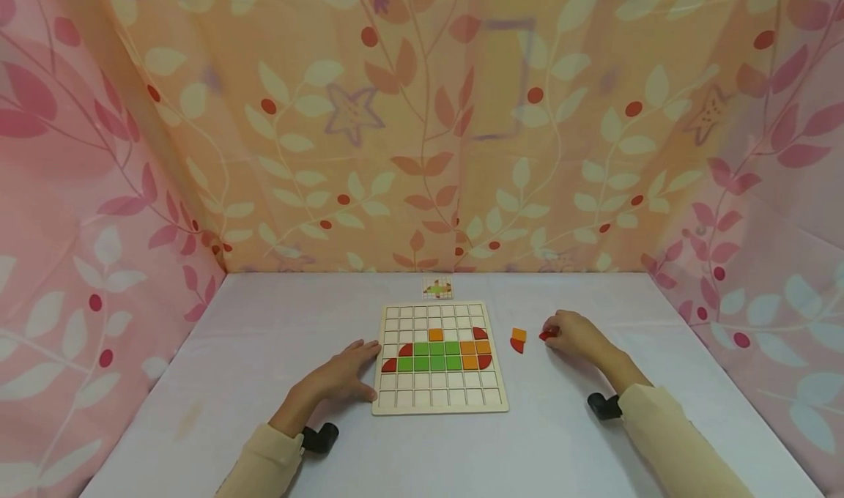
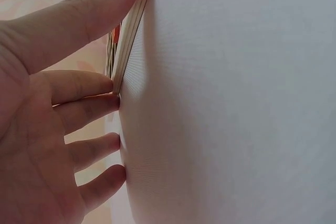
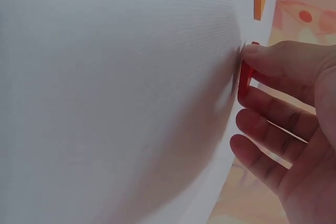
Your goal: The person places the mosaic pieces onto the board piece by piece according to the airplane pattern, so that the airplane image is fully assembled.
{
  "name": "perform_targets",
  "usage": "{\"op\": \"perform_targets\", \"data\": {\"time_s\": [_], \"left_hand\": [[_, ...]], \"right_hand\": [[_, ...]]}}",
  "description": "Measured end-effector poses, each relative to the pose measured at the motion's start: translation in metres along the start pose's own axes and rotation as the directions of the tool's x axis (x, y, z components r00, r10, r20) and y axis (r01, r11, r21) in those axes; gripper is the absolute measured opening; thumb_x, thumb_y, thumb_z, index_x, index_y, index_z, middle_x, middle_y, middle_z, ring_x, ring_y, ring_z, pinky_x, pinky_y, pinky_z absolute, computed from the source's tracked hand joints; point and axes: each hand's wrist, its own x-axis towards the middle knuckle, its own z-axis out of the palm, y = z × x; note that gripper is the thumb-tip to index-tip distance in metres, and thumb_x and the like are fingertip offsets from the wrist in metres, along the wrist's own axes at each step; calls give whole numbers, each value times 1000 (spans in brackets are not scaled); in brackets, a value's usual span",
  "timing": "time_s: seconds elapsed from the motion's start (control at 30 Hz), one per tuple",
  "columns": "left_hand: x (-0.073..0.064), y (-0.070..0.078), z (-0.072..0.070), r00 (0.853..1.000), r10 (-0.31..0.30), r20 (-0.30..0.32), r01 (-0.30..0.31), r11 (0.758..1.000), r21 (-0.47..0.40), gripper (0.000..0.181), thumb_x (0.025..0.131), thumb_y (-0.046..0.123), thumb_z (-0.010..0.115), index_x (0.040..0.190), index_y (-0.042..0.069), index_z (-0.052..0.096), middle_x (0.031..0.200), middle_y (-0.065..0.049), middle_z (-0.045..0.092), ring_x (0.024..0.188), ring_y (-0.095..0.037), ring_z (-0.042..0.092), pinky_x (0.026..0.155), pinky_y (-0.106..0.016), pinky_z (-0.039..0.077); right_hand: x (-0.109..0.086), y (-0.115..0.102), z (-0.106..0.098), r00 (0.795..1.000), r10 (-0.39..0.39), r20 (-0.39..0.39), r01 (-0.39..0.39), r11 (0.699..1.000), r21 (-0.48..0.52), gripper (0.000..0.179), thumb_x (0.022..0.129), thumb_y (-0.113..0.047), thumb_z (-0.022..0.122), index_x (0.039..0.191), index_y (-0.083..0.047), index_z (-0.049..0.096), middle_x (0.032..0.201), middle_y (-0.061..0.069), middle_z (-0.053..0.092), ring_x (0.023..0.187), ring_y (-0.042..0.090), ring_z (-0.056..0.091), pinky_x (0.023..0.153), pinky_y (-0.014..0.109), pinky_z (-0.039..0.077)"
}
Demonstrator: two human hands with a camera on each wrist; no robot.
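Note:
A wooden grid board lies on the table, with green square tiles, orange square tiles and red quarter-round tiles in its cells. My left hand rests at the board's left edge. Its thumb and fingertips touch the edge, the fingers fairly straight in the left wrist view. To the right of the board, my right hand pinches a red quarter-round tile between thumb and fingers, close to the tabletop. Between board and right hand lie a loose orange square tile and a red quarter-round tile.
Behind the board, a small pattern card shows a coloured figure on a grid. White cloth covers the table. Patterned curtains stand along the back and both sides. A black wrist device sits at each sleeve.

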Motion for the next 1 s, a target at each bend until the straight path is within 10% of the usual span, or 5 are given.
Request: {"op": "perform_targets", "data": {"time_s": [1.0], "left_hand": [[-2, 5, -1, 1000, -15, 1, 15, 1000, -14, 89, 72, 20, 85, 148, 8, 41, 157, -7, 38, 150, -34, 21, 115, -59, 26]], "right_hand": [[28, -43, -7, 994, -90, -60, 94, 994, 57, 21, 85, -14, 73, 103, -3, 73, 88, 6, 64, 81, 19, 58, 80, 38, 54]]}}
